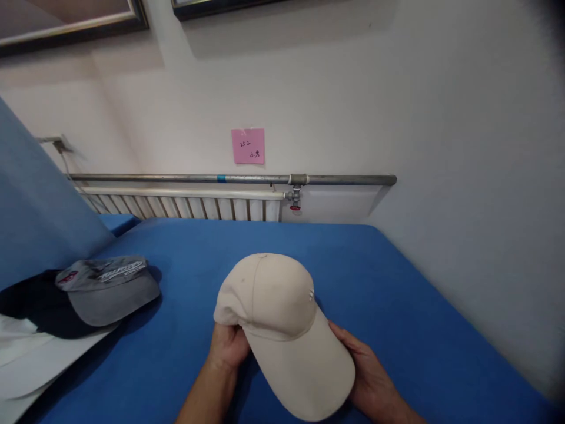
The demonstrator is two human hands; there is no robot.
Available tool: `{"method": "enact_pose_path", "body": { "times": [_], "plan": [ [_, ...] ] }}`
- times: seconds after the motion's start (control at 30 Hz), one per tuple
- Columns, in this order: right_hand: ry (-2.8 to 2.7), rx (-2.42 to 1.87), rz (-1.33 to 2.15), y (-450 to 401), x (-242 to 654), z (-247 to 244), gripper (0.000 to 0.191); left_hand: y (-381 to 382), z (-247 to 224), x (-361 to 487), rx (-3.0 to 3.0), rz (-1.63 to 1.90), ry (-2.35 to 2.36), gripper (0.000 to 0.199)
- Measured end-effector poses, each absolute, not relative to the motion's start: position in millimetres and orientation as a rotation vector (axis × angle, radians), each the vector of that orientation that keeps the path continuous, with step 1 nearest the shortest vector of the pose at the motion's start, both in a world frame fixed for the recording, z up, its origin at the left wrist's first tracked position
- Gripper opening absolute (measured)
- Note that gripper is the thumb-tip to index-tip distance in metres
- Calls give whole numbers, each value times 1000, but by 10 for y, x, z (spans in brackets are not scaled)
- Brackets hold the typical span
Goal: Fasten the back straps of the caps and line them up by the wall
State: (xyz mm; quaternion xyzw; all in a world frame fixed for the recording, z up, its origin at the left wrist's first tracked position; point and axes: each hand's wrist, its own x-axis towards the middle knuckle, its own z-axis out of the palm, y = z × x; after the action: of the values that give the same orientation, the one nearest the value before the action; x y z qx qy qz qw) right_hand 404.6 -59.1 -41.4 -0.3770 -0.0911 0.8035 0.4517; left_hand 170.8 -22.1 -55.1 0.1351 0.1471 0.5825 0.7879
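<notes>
A beige baseball cap (278, 300) is held up over the blue surface, its brim pointing down and to the right. My left hand (229, 347) grips the cap's lower left edge, with its fingers hidden inside or behind the crown. On the right side, my right hand (368, 371) holds the edge of the brim, most of its fingers tucked underneath. A small light logo shows on the right side of the crown.
Blue-covered table (185, 247). At the left lie a grey cap (110, 288), a black cap (48, 306) and white caps (39, 365), overlapping. Behind are a radiator (212, 206), a metal pipe (348, 180) and a pink note (248, 146). A blue curtain (39, 206) hangs left.
</notes>
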Motion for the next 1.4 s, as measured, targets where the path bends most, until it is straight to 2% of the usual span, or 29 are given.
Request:
{"method": "enact_pose_path", "body": {
  "times": [0.17,0.3,0.5,0.63,0.9,1.27,1.4],
  "plan": [
    [-180,-914,1881,-547,4071,-440,15,-234,-461,1869,169,1423,347,45],
    [-159,-911,1853,-536,4069,-453,13,-268,-398,1877,130,1414,354,56],
    [-290,-941,1877,-542,4070,-451,21,-247,-283,1867,9,1432,522,37],
    [-328,-920,1863,-555,4042,-430,27,-208,-289,1803,34,1365,615,32],
    [-389,-892,1901,-551,4029,-468,25,-227,-271,1577,200,1418,259,43],
    [-438,-894,2007,-575,4041,-462,20,-310,-296,1483,264,1410,280,39],
    [-442,-861,1937,-547,4063,-477,22,-278,-231,1553,261,1374,307,46]
  ]
}}
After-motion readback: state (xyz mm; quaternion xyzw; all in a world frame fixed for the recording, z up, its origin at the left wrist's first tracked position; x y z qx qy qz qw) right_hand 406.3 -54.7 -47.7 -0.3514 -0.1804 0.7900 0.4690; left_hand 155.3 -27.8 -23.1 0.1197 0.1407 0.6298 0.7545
